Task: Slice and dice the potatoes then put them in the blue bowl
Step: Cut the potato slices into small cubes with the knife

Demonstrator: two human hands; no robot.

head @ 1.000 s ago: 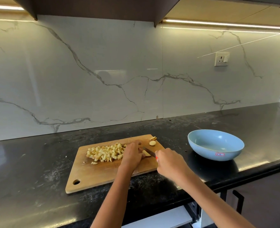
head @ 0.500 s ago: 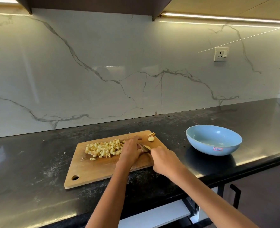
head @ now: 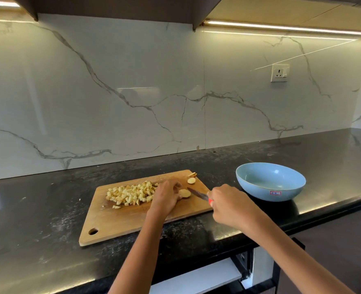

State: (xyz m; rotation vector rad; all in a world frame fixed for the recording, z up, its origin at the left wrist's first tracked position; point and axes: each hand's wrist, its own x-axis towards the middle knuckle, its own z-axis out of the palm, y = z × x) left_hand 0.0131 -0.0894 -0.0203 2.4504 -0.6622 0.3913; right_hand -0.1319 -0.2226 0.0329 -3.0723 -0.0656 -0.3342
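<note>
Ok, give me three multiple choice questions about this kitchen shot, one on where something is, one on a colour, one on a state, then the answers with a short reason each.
1. Where does the blue bowl stand?
A. On the cutting board
B. On the black counter, right of the cutting board
C. Left of the cutting board

2. What colour is the knife handle showing at the right hand?
A. Red-orange
B. Green
C. White

3. What is in the bowl?
A. All the diced potato
B. Water to the rim
C. No potato yet

Answers:
1. B, it sits on the black counter beside the cutting board.
2. A, a red-orange tip shows under the fingers.
3. C, the diced potato lies piled on the board, and the left hand holds a potato piece.
</note>
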